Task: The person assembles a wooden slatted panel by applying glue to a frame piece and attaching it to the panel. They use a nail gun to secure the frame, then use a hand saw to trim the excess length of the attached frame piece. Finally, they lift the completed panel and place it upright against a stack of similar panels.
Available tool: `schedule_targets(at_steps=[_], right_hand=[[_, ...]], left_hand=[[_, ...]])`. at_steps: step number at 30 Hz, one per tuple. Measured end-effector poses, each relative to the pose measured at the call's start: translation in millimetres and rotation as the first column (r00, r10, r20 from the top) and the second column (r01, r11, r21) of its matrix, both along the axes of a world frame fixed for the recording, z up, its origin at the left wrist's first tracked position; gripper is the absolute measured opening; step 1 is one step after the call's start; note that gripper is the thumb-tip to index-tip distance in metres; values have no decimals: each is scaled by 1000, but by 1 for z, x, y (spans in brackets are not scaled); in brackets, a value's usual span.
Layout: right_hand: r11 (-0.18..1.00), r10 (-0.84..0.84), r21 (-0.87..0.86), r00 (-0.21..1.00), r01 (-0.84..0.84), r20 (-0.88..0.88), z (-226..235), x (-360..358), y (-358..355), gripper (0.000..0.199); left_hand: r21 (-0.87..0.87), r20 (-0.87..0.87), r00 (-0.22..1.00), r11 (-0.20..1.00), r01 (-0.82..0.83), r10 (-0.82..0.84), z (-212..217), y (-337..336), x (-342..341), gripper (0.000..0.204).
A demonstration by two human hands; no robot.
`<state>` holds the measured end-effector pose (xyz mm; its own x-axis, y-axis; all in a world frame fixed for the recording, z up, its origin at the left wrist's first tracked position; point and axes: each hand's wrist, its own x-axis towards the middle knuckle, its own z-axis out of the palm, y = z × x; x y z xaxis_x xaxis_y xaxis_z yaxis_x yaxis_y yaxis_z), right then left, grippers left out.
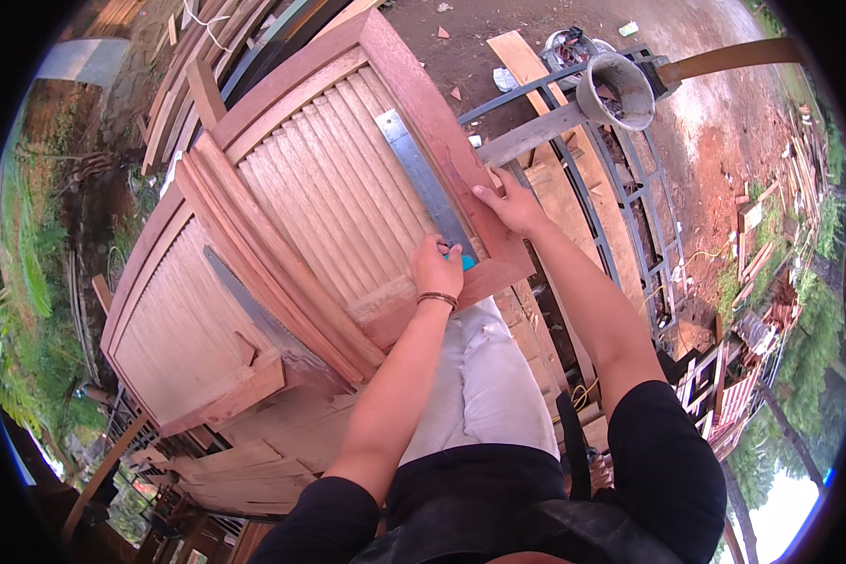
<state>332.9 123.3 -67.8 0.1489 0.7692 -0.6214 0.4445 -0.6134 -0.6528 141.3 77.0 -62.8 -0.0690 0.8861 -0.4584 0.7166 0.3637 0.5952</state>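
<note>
A large reddish wooden door panel (395, 56), with slatted pale insets in a frame, lies in front of me. My left hand (439, 268) is closed at the near end of a long flat metal blade (421, 179), around a small teal piece (467, 262). Whether the teal piece is the blade's handle I cannot tell. The blade lies along the inner edge of the panel's right frame member. Farther up that member, my right hand (512, 202) grips its outer edge, thumb on top. A handsaw (258, 310) lies across the panel's left half.
An offcut of wood (244, 393) rests on the panel's near left part. At the right, a grey bucket (615, 91) stands by a dark metal frame (634, 188) with planks (526, 66). Stacked timber (174, 94) lies beyond the panel at the upper left.
</note>
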Motion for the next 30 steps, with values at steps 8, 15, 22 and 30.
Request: schedule_targets(at_steps=[8, 15, 22, 30], right_hand=[[988, 34, 148, 998, -40, 47, -9, -21, 41, 85], [964, 50, 228, 937, -136, 346, -1, -19, 38, 84], [870, 216, 275, 818, -409, 533, -2, -19, 36, 75], [501, 460, 542, 738, -675, 494, 65, -85, 3, 53]], left_hand=[[95, -32, 999, 995, 6, -3, 13, -3, -49, 29], [296, 40, 997, 952, -78, 70, 62, -13, -61, 27], [101, 219, 958, 973, -210, 184, 81, -156, -80, 22], [-860, -194, 893, 369, -354, 406, 77, -324, -166, 75]])
